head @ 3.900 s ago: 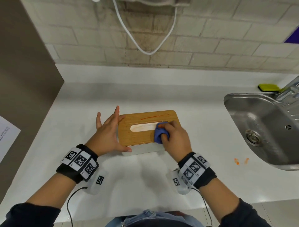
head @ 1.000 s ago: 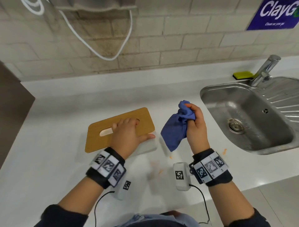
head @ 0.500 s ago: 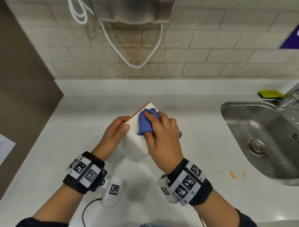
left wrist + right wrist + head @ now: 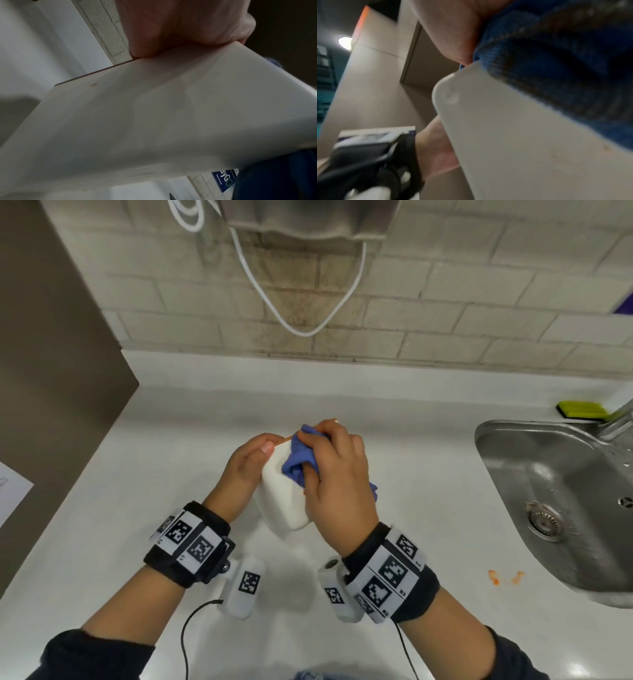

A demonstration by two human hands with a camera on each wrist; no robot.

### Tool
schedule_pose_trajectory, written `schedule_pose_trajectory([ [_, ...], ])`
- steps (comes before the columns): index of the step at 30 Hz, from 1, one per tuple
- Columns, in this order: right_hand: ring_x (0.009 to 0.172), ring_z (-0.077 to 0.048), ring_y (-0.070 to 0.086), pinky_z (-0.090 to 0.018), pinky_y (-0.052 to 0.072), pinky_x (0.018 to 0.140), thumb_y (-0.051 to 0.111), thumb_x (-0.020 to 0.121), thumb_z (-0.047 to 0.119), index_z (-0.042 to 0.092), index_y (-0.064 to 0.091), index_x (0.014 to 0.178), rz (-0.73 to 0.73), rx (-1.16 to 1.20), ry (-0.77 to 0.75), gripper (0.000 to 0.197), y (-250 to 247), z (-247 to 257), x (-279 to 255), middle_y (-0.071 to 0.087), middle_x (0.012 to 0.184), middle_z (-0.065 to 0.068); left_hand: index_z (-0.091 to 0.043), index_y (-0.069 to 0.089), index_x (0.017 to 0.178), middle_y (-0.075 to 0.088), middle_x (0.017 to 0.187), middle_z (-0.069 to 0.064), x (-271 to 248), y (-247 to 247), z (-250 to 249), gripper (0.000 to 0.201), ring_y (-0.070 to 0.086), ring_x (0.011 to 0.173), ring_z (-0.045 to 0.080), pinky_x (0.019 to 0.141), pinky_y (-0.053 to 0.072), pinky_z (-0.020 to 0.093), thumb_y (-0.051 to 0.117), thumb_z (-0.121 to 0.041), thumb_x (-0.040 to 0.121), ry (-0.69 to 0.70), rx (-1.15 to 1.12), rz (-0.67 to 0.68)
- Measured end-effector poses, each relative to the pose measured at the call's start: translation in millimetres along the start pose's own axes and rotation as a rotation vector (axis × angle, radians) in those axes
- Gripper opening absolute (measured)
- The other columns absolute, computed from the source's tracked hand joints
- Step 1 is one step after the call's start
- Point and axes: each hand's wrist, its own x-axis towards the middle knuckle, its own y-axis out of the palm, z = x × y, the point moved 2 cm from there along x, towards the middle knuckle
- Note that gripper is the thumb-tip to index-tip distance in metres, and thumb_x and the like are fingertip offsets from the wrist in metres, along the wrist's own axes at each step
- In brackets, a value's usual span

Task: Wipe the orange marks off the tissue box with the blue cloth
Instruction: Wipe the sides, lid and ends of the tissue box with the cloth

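The white tissue box (image 4: pixel 282 501) with its wooden lid is tipped up on end above the counter, its white underside toward me. My left hand (image 4: pixel 246 463) grips its left side, thumb at the lid's edge. My right hand (image 4: pixel 337 470) holds the bunched blue cloth (image 4: pixel 298 465) and presses it against the box's upper white face. In the left wrist view the box's pale side (image 4: pixel 154 115) fills the frame under my palm. The right wrist view shows the blue cloth (image 4: pixel 556 60) lying on the white box (image 4: pixel 513 142). The lid's top is hidden from me.
A steel sink (image 4: pixel 555 494) sits at the right with a tap and a green sponge (image 4: pixel 580 409) behind it. Two orange smears (image 4: pixel 505 577) mark the white counter (image 4: pixel 171 460) near the sink's front. A brown panel (image 4: pixel 51 371) stands at the left; a white cable hangs on the brick wall.
The box was lifted off the counter and tipped on end by my left hand. My right hand brought the cloth onto it and has slid it slightly along the white face.
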Motion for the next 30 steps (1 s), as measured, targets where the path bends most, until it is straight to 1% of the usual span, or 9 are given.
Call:
schedule_pose_trajectory([
  [3,0.097,-0.029,0.049,-0.037,0.038,0.087,0.042,0.079,0.018,0.015,0.064,0.108,0.157,-0.025,-0.197,0.036,1.4,8.7,-1.8,0.057,0.12,-0.009,-0.028,0.066,0.084,0.072,0.077,-0.012,7.3,-6.2,2.7,0.036,0.063,0.076,0.004,0.072,0.048,0.023,0.041,-0.053,0.074,-0.037,-0.002,0.029],
  [6,0.094,-0.027,0.05,-0.035,0.039,0.084,0.05,0.079,0.017,0.016,0.067,0.1,0.205,-0.019,-0.372,0.027,-8.0,-8.6,-5.8,0.062,0.111,-0.01,-0.028,0.066,0.085,0.072,0.08,-0.012,10.2,-10.7,1.5,0.038,0.063,0.079,0.005,0.074,0.049,0.021,0.044,-0.055,0.071,-0.05,-0.021,0.02],
  [11,0.099,-0.016,0.044,-0.013,0.03,0.085,0.037,0.077,0.024,0.02,0.066,0.081,0.026,0.132,0.032,0.03,-21.7,-35.0,8.1,0.057,0.106,-0.003,-0.037,0.067,0.079,0.071,0.078,-0.019,10.9,-12.4,2.2,0.036,0.061,0.074,-0.001,0.067,0.046,0.017,0.042,-0.06,0.066,-0.049,0.025,-0.008],
  [14,0.101,-0.024,0.047,-0.016,0.029,0.083,0.037,0.081,0.019,0.013,0.064,0.091,-0.025,0.041,0.132,0.03,-11.0,-21.5,21.9,0.054,0.111,-0.008,-0.028,0.065,0.087,0.068,0.084,-0.006,12.8,-9.4,5.4,0.045,0.06,0.08,0.012,0.069,0.045,0.027,0.042,-0.06,0.065,-0.057,0.014,-0.015],
  [16,0.102,-0.028,0.048,-0.027,0.033,0.089,0.044,0.081,0.014,0.013,0.063,0.096,0.02,-0.002,0.068,0.024,-0.9,-1.1,23.4,0.053,0.114,-0.011,-0.02,0.063,0.091,0.067,0.086,-0.004,10.9,-7.8,4.8,0.05,0.06,0.08,0.013,0.072,0.044,0.027,0.044,-0.061,0.07,-0.029,0.007,0.023],
  [18,0.101,-0.028,0.048,-0.037,0.039,0.089,0.048,0.081,0.013,0.015,0.062,0.1,0.099,0.005,-0.053,0.023,6.9,14.1,15.4,0.053,0.118,-0.012,-0.026,0.06,0.085,0.068,0.076,-0.013,6.9,-7.7,1.9,0.036,0.06,0.074,-0.004,0.069,0.044,0.015,0.046,-0.059,0.078,-0.01,0.025,0.043],
  [21,0.099,-0.025,0.047,-0.038,0.041,0.087,0.049,0.081,0.019,0.012,0.059,0.112,0.227,0.038,-0.22,0.033,2.9,13.8,0.6,0.053,0.122,-0.01,-0.031,0.06,0.086,0.07,0.077,-0.019,3.0,-7.4,-1.4,0.026,0.062,0.078,-0.006,0.069,0.048,0.013,0.046,-0.052,0.083,-0.018,0.02,0.069],
  [26,0.085,-0.028,0.049,-0.042,0.043,0.075,0.062,0.076,0.012,0.016,0.07,0.096,0.429,-0.004,-0.569,0.022,-3.2,-2.5,-16.8,0.064,0.113,-0.007,-0.035,0.069,0.081,0.072,0.077,-0.017,13.0,-8.8,1.9,0.05,0.063,0.073,-0.001,0.066,0.049,0.015,0.052,-0.078,0.062,-0.055,0.002,0.059],
  [30,0.083,-0.028,0.047,-0.04,0.043,0.074,0.063,0.07,0.006,0.016,0.071,0.08,0.443,0.024,-0.581,0.016,-11.4,-5.8,-23.5,0.064,0.105,-0.009,-0.03,0.064,0.084,0.071,0.081,-0.018,4.0,-6.5,-3.2,0.041,0.062,0.076,-0.002,0.067,0.047,0.012,0.046,-0.065,0.071,0.01,0.039,0.093],
])
